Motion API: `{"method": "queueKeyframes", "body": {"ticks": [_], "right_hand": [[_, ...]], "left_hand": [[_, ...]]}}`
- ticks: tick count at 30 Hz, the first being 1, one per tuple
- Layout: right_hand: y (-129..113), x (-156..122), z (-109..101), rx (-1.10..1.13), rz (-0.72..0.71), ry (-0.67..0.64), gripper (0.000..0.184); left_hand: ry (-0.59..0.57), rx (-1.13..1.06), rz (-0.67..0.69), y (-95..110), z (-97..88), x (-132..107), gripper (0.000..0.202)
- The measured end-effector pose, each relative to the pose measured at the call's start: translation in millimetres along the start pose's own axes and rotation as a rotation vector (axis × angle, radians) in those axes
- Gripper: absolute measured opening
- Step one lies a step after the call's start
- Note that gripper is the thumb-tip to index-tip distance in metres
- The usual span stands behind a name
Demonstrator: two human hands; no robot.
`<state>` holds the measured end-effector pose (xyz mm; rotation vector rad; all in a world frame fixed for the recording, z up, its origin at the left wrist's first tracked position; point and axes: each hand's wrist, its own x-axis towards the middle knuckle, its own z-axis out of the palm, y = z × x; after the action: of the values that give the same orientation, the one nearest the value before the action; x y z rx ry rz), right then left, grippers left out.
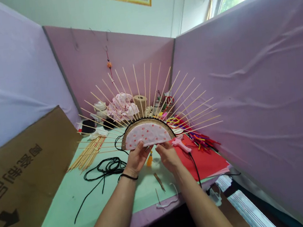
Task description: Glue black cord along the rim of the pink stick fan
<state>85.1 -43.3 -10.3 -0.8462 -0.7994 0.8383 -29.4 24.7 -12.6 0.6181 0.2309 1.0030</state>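
Both of my hands hold a half-round fan-like craft piece [148,133] by its straight lower edge. Its face is white cloth with red dots, bordered by a brown rim and black cord. Many thin wooden sticks radiate from the curved edge. My left hand [138,157] grips the bottom left, thumb on the cloth face, fingers behind. My right hand [168,155] pinches the edge at the bottom right, its fingertips partly hidden. An orange tassel [149,160] shows between the hands below the piece. A black cord [111,167] lies left of my left hand.
A bundle of sticks [88,155] lies at the left, near a cardboard sheet [32,181]. A pink glue gun [181,145] rests on red sheets [202,162] at the right. Pink cloth [123,108] and a twine roll [140,102] stand behind. Partition walls enclose the table.
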Motion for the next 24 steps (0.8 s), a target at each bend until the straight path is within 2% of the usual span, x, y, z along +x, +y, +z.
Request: {"method": "queueKeyframes", "body": {"ticks": [4,9,11,13,14,15,17,19,20,22,24], "right_hand": [[4.6,12.6,17.0,0.268,-0.017,-0.019,0.043],[5.8,25.6,24.1,0.329,0.015,0.053,0.036],[8.7,33.0,24.1,0.327,-0.057,0.126,0.034],[11.0,40.8,22.9,0.308,-0.154,0.188,0.036],[11.7,44.2,22.0,0.302,-0.186,0.208,0.037],[12.3,46.7,20.9,0.300,-0.199,0.218,0.038],[13.5,48.7,18.8,0.309,-0.176,0.216,0.037],[15.7,46.4,17.9,0.329,-0.132,0.201,0.033],[17.2,44.1,18.0,0.340,-0.106,0.192,0.032],[20.2,38.4,19.2,0.360,-0.050,0.182,0.031],[22.2,32.6,21.4,0.367,-0.003,0.170,0.033]], "left_hand": [[-0.033,0.031,-0.048,-3.9,2.5,-3.3,0.038],[0.010,0.153,-0.094,0.6,5.3,2.4,0.039],[0.081,0.333,-0.155,6.2,3.8,6.5,0.047],[0.198,0.666,-0.114,12.1,0.7,8.5,0.058],[0.262,0.871,-0.008,14.6,-1.1,8.5,0.058],[0.317,1.069,0.162,16.6,-2.8,7.8,0.054],[0.362,1.355,0.605,18.8,-5.1,5.1,0.040],[0.288,1.465,1.002,18.9,-5.0,2.2,0.023],[0.220,1.488,1.142,18.5,-4.1,1.0,0.021],[0.095,1.538,1.299,17.4,-1.0,-0.8,0.035],[0.052,1.581,1.350,16.6,2.5,-2.0,0.045]]}}
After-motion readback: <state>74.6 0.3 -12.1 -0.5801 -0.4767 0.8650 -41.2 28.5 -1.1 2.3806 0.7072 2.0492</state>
